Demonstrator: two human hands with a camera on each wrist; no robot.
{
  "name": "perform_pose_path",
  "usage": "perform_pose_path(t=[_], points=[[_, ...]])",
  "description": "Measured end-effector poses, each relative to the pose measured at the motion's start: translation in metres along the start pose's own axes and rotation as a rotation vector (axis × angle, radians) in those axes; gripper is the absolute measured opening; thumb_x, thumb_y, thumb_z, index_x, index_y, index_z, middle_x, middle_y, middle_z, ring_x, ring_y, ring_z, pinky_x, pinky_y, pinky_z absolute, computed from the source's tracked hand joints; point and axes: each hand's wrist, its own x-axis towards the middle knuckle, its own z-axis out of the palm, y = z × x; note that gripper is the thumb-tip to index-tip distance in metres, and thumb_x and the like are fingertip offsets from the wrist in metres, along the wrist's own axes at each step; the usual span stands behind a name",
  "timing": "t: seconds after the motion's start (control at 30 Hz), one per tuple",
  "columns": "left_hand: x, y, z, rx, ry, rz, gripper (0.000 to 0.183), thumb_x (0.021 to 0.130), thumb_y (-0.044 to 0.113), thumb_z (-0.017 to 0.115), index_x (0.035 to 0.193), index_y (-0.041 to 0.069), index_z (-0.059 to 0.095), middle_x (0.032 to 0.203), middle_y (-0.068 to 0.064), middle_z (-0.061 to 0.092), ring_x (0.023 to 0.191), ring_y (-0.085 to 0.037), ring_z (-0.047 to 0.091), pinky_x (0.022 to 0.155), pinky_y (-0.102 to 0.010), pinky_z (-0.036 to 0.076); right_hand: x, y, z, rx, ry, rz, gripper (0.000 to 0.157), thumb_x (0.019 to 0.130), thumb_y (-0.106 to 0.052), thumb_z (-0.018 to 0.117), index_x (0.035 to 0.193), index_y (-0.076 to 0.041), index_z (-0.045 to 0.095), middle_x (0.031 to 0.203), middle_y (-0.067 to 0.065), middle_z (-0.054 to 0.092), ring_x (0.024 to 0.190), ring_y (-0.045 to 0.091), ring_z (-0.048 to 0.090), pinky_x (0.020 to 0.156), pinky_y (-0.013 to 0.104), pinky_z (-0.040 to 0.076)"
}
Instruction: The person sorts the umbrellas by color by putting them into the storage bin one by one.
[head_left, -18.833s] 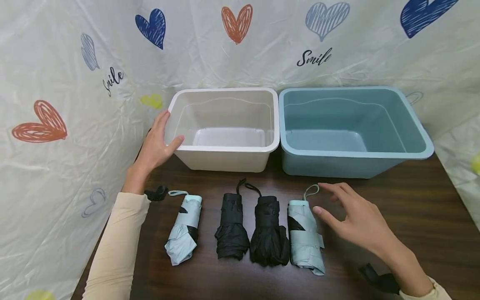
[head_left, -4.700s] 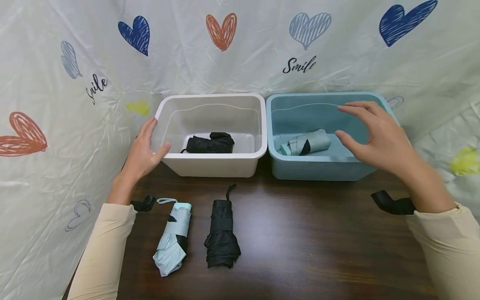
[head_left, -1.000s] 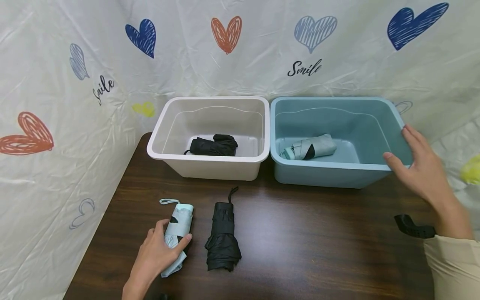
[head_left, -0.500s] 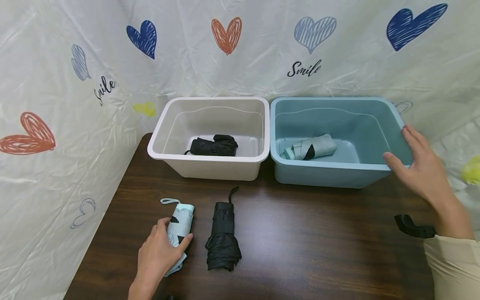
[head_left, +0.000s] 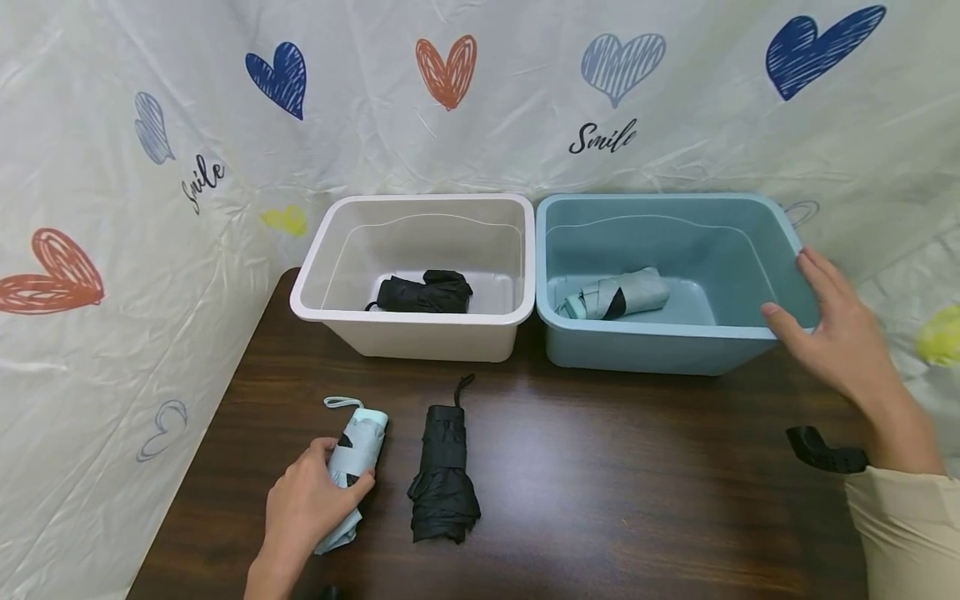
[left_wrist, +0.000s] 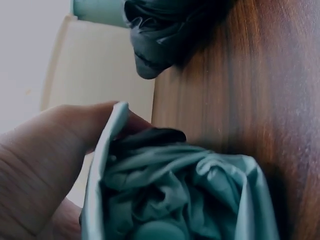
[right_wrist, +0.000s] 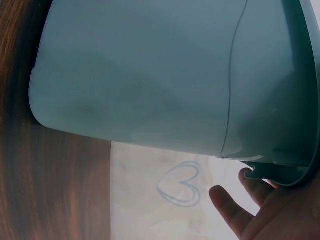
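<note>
My left hand (head_left: 303, 504) grips a folded pale-blue umbrella (head_left: 360, 437) at the table's left, thumb on one side and fingers on the other. The left wrist view has the crumpled cloth end of this umbrella (left_wrist: 175, 190) up close. To its right lies a folded black umbrella (head_left: 444, 475), untouched. My right hand (head_left: 840, 333) rests on the right rim of the blue bin (head_left: 637, 343), fingers fairly straight. Inside that bin lies another pale-blue umbrella (head_left: 626, 296). A second black umbrella (head_left: 423, 293) lies in the off-white bin (head_left: 427, 337).
Both bins stand side by side at the back of the dark wooden table (head_left: 600, 467). A white sheet with printed hearts (head_left: 525, 100) hangs behind them and down the left side. A black wrist strap (head_left: 825, 454) shows below my right hand.
Over several seconds, my left hand left the off-white bin's rim for the pale-blue umbrella. My right hand moved onto the blue bin's rim. Lately the gripped umbrella has tilted slightly.
</note>
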Motion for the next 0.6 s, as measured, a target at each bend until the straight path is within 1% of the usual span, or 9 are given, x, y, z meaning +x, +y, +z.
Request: perform_pose_path(t=[0.17, 0.23, 0.43, 0.6], points=[[0.002, -0.003, -0.004, -0.033, -0.057, 0.004, 0.081, 0.082, 0.052, 0.081, 0.139, -0.001, 0.057, 0.129, -0.023, 0.072, 0.084, -0.024, 0.069, 0.063, -0.037, 0.051, 0.0, 0.001, 0.0, 0.006, -0.001, -0.009, 0.079, 0.102, -0.031, 0.056, 0.169, -0.004, 0.021, 0.177, 0.021, 0.016, 0.162, 0.052, 0.015, 0.13, 0.072, 0.009], [0.002, -0.003, -0.007, -0.057, -0.069, 0.013, 0.081, 0.082, 0.051, 0.082, 0.14, 0.0, 0.057, 0.131, -0.023, 0.071, 0.089, -0.025, 0.069, 0.066, -0.038, 0.052, 0.0, 0.0, 0.0, 0.007, 0.0, -0.011, 0.079, 0.102, -0.03, 0.056, 0.168, -0.004, 0.021, 0.177, 0.021, 0.016, 0.162, 0.052, 0.015, 0.13, 0.071, 0.01], [0.003, 0.003, -0.018, -0.108, -0.068, 0.063, 0.079, 0.084, 0.05, 0.082, 0.139, -0.001, 0.057, 0.13, -0.023, 0.071, 0.099, -0.028, 0.07, 0.075, -0.041, 0.055, 0.0, 0.001, 0.0, 0.018, 0.001, -0.012, 0.079, 0.102, -0.029, 0.056, 0.168, -0.003, 0.021, 0.177, 0.021, 0.016, 0.162, 0.052, 0.015, 0.131, 0.069, 0.009], [0.004, 0.01, -0.027, -0.138, -0.083, 0.092, 0.078, 0.085, 0.052, 0.082, 0.139, 0.001, 0.058, 0.128, -0.02, 0.071, 0.107, -0.03, 0.07, 0.083, -0.045, 0.059, 0.001, 0.003, 0.0, 0.02, 0.004, -0.015, 0.079, 0.102, -0.028, 0.057, 0.168, -0.004, 0.022, 0.177, 0.022, 0.017, 0.162, 0.052, 0.015, 0.131, 0.069, 0.009]])
